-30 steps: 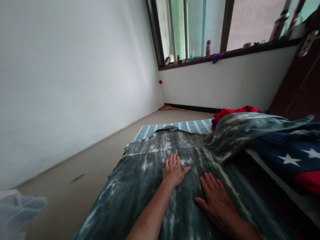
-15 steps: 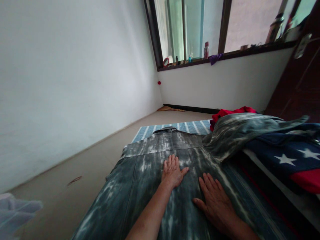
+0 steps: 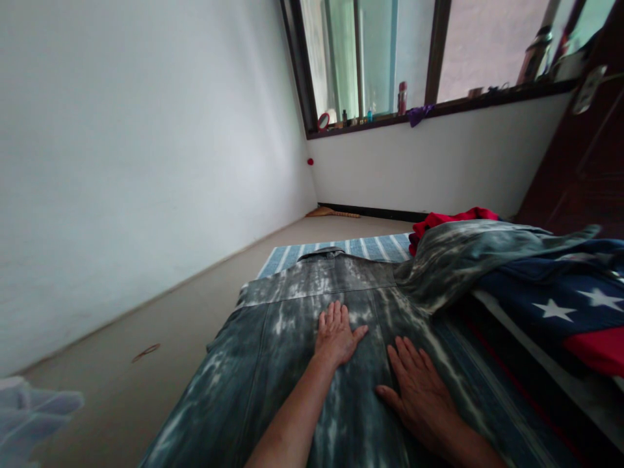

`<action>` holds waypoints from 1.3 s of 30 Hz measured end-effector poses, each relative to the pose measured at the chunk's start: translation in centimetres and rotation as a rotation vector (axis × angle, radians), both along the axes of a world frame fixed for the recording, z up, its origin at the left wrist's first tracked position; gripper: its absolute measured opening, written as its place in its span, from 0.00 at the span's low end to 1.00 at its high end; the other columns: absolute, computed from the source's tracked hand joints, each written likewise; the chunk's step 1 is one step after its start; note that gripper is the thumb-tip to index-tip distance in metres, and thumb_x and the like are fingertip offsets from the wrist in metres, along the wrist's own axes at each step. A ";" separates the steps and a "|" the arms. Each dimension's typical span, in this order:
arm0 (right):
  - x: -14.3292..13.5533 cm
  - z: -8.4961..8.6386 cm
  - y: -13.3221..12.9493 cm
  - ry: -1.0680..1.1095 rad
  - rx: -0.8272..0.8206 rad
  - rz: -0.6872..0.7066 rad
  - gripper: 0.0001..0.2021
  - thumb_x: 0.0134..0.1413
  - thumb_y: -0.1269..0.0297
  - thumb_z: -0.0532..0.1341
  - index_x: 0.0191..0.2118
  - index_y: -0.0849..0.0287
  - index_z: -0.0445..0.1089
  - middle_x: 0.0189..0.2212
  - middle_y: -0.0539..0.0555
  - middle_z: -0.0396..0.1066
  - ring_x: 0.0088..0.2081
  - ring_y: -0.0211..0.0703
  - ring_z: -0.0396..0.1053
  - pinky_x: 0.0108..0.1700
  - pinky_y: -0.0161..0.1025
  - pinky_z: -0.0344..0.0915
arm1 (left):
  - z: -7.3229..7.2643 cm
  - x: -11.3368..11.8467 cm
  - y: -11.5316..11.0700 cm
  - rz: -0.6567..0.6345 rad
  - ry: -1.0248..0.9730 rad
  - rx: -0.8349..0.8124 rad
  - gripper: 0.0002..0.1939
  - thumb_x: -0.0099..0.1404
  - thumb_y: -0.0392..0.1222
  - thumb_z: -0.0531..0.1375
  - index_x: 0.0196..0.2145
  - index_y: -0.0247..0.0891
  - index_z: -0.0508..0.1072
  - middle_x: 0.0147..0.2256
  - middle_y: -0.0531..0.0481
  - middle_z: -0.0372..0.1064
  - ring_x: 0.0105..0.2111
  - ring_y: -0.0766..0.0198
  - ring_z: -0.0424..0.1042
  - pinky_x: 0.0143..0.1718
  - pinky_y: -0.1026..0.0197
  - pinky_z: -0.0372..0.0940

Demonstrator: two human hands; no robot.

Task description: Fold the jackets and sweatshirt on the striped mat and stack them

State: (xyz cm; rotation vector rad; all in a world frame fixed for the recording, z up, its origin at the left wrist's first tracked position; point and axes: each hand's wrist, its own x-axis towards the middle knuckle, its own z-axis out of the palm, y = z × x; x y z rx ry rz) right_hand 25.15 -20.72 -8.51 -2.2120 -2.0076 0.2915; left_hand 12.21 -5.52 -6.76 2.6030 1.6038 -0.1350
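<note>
A grey-green tie-dye denim jacket lies spread out with its collar away from me and its back panel upward. My left hand rests flat on the middle of the back, fingers stretched out and thumb apart. Lower and to the right, my right hand also lies palm down on the cloth with its fingers outstretched. Neither hand grips anything. One sleeve of the jacket stretches off to the right, over other clothes. The left sleeve is mostly hidden.
Beneath the jacket, a blue-and-white striped cloth shows at the far edge. Red fabric and navy star-printed cloth are heaped at right. Floor and a white wall lie left. Bottles stand on the windowsill; a dark door is at right.
</note>
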 end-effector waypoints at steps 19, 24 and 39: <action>0.1 -0.5 0.2 0.041 0.038 -0.006 0.36 0.60 0.42 0.49 0.65 0.65 0.53 0.65 0.63 0.42 0.66 0.57 0.38 0.65 0.56 0.39 | 0.0 -0.1 0.0 -0.002 -0.012 0.000 0.43 0.66 0.64 0.35 0.66 0.26 0.46 0.67 0.39 0.32 0.67 0.53 0.31 0.65 0.45 0.34; -0.1 -0.1 0.2 0.028 0.017 -0.003 0.36 0.61 0.42 0.48 0.65 0.65 0.52 0.65 0.63 0.42 0.67 0.57 0.37 0.65 0.55 0.39 | -0.4 -0.2 0.1 -0.010 -0.013 0.022 0.43 0.66 0.65 0.35 0.66 0.27 0.46 0.67 0.39 0.33 0.67 0.53 0.31 0.65 0.45 0.35; 0.0 -0.2 0.1 0.040 0.064 -0.006 0.35 0.61 0.44 0.49 0.64 0.65 0.54 0.65 0.63 0.43 0.66 0.57 0.39 0.65 0.56 0.40 | -0.4 -0.2 0.0 -0.009 -0.019 0.022 0.43 0.66 0.65 0.35 0.66 0.27 0.47 0.67 0.38 0.34 0.67 0.52 0.32 0.65 0.45 0.34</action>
